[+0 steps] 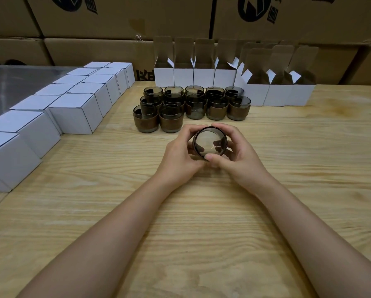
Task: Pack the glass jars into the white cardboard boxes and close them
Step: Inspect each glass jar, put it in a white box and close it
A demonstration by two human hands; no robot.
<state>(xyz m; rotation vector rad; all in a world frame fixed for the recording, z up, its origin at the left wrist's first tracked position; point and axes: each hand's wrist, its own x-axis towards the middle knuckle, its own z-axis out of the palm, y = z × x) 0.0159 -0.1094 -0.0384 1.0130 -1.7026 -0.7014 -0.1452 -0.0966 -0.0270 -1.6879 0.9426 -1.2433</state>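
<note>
A smoky glass jar [208, 141] with a brown sleeve is held tilted above the wooden table [201, 211], its mouth facing me. My left hand [180, 155] grips its left side and my right hand [238, 155] grips its right side, thumbs meeting at the lower rim. Behind it several more sleeved jars [191, 104] stand in rows. Open white cardboard boxes [203, 77] with raised flaps line the back, and more open ones [279, 94] sit at the right.
Several closed white boxes [72, 114] run in two rows along the left edge of the table. Large brown cartons [115, 22] are stacked as a wall behind. A grey metal surface [12, 82] lies at the far left.
</note>
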